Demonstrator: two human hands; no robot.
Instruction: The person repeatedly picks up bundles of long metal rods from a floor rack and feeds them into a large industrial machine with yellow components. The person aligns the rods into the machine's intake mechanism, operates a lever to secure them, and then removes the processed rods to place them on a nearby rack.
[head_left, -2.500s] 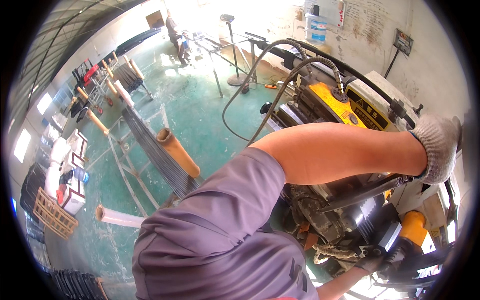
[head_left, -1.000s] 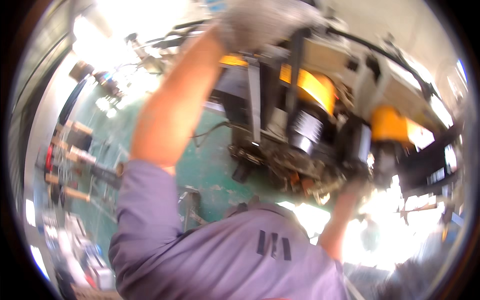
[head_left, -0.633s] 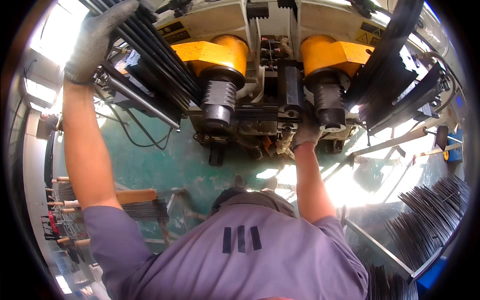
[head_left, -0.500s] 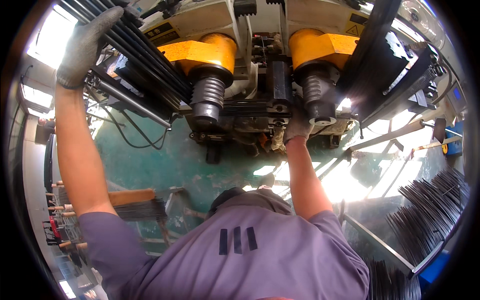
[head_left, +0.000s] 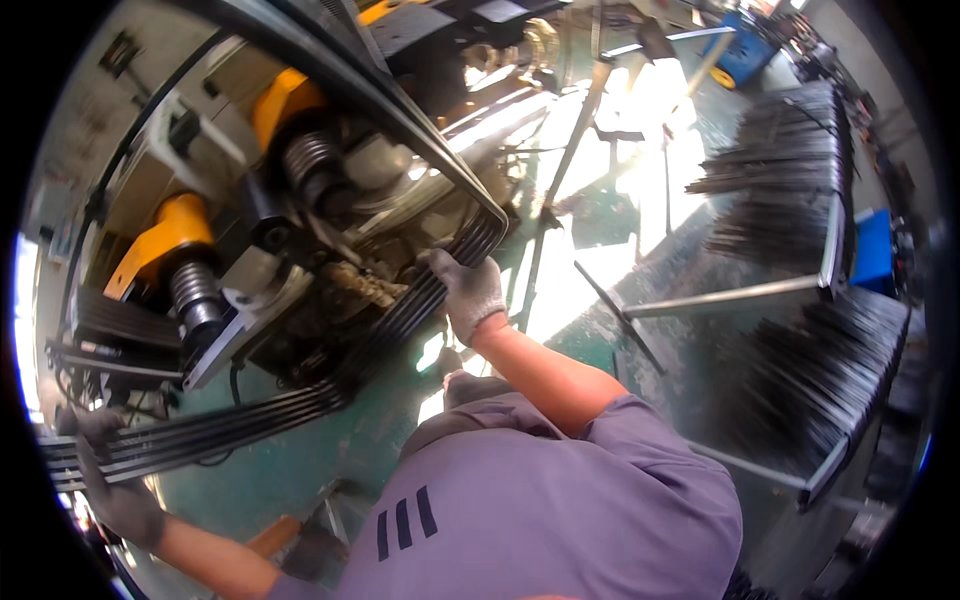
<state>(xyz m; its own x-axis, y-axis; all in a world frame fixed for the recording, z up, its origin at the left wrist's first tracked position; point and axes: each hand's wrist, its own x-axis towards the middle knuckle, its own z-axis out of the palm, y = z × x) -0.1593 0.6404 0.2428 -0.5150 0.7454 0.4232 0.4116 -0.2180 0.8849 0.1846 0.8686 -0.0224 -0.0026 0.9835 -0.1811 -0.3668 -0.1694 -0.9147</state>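
A bundle of several long black metal bars, bent at angles, runs from the far left across in front of me and turns back over the machine. My left hand, in a grey knit glove, is closed around its left part, fingers over the bars. In a similar glove, my right hand grips the bars near the right-hand bend. Beyond them stands the bending machine, with two orange arms and dark ribbed cylinders. The bars lie in front of the cylinders, apart from them. Motion blurs parts of the machine.
To the right, racks hold dense stacks of thin dark rods, with more rods nearer me. A metal rail juts from the rack toward the middle. A blue bin stands behind. Sunlight patches the green floor.
The bars have come out from between the machine's cylinders, now in both hands. My left hand has dropped from the upper left to the lower left. The view has turned right.
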